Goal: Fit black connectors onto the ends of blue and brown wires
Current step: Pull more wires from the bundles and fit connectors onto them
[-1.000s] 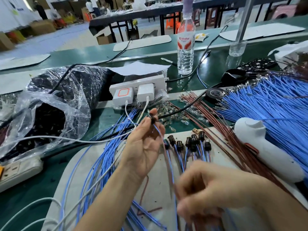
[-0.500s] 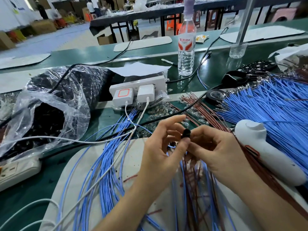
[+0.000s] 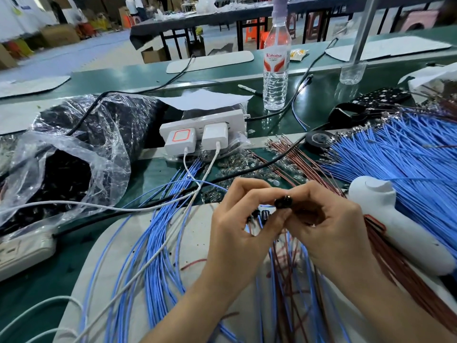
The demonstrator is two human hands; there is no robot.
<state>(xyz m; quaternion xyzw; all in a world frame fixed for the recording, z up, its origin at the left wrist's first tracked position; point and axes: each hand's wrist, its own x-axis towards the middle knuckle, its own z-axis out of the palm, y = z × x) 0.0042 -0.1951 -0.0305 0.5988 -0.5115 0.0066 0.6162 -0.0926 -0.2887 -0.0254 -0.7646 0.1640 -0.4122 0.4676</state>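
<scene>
1. The connector is just off centre, toward 4 o'clock.
2. The left hand, at its 8 o'clock, pinches it.
3. The right hand, at its 4 o'clock, also pinches it.
4. Wires lie at its 6 o'clock.

glossy black connector, crinkled clear plastic bag

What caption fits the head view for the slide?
Left hand and right hand pinch a black connector over blue and brown wires.

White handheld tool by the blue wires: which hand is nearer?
Right. The right hand is close beside the white handheld tool. The left hand lies beyond the right one, farther from the tool. Both pinch the black connector between them.
</scene>
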